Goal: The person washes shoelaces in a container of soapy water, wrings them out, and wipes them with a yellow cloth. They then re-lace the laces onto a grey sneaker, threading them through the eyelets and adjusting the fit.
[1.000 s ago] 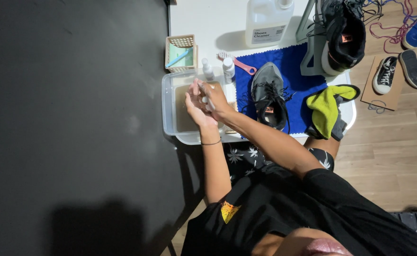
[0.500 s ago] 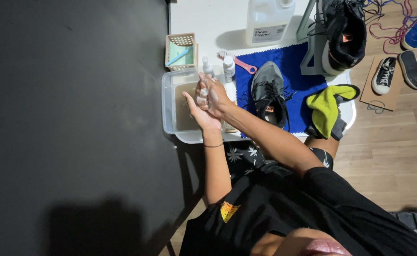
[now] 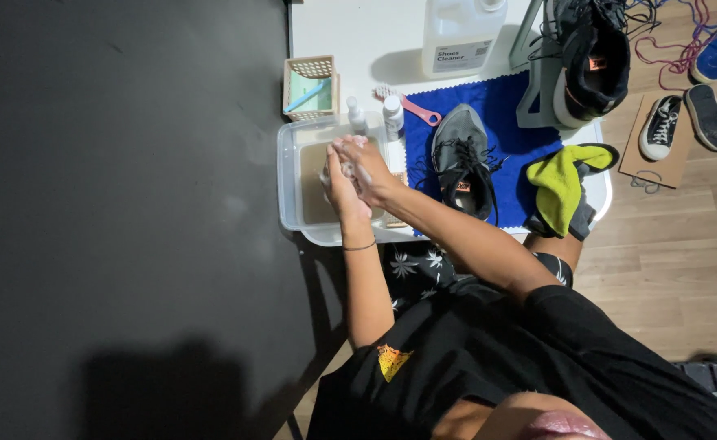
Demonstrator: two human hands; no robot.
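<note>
Seen from above, a person in a black shirt leans over a white surface (image 3: pixel 374 49) with both hands together above a clear plastic tub (image 3: pixel 291 183) of murky brown water. The left hand (image 3: pixel 340 189) and right hand (image 3: pixel 366 163) are pressed against each other, fingers (image 3: pixel 344 149) curled and overlapping, with pale foam between them; whether they grip anything inside the lather cannot be told. A thin bracelet circles the left wrist.

Just beyond the fingers to the left sits a small beige basket (image 3: pixel 309 67) holding a blue-handled tool. Directly past the fingers stand two small white bottles (image 3: pixel 392 114), close to the tub's far rim. A pink brush (image 3: pixel 414 106) lies just right of them, at the edge of a blue cloth (image 3: pixel 509 102). Right of the hands, on that cloth, lies a grey sneaker (image 3: pixel 462 159) with black laces. A large white jug of cleaner (image 3: pixel 460 33) stands further away. Further right, a yellow-green rag (image 3: pixel 560 181) is draped over a dark item, and a black shoe (image 3: pixel 590 61) is mounted on a stand. More shoes lie on the wooden floor (image 3: pixel 668 269) at far right
</note>
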